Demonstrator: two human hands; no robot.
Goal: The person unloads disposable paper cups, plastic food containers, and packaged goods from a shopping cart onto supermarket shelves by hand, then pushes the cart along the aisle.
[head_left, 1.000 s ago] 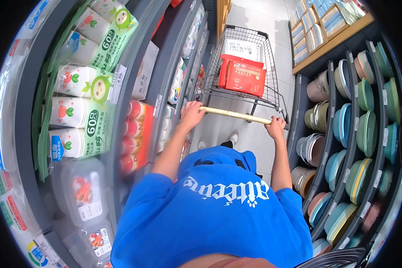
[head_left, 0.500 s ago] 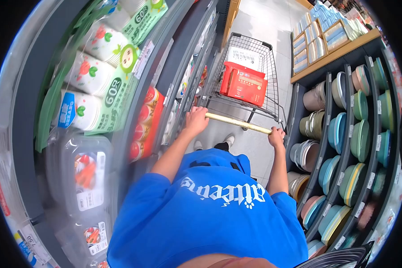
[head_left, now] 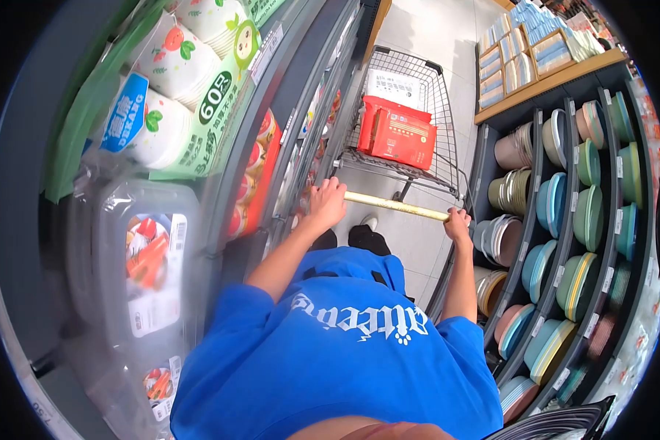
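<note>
My left hand (head_left: pixel 329 202) is wrapped round the left end of the yellow handle bar (head_left: pixel 396 205) of a shopping cart. At the bar's other end, my right hand (head_left: pixel 458 223) is closed over it. The black wire shopping cart (head_left: pixel 445 121) stands ahead of me with its basket pointing up the aisle. Inside it lies a red plastic package (head_left: pixel 400 136) with pale print. Behind that package is a white package (head_left: pixel 392 86) with dark markings, partly hidden by the red one.
Left shelves hold packs of paper cups (head_left: pixel 180 81) and clear plastic food containers (head_left: pixel 114 257), close to my left arm. Stacked bowls and basins (head_left: pixel 587 216) fill the right shelves. Folded towels (head_left: pixel 517 70) sit in a wooden display. Grey floor tiles (head_left: pixel 458 22) run ahead.
The shelf goods on the left have shifted nearer and lower in view as I move along the aisle. Both hands keep their hold on the handle; my feet have changed position.
</note>
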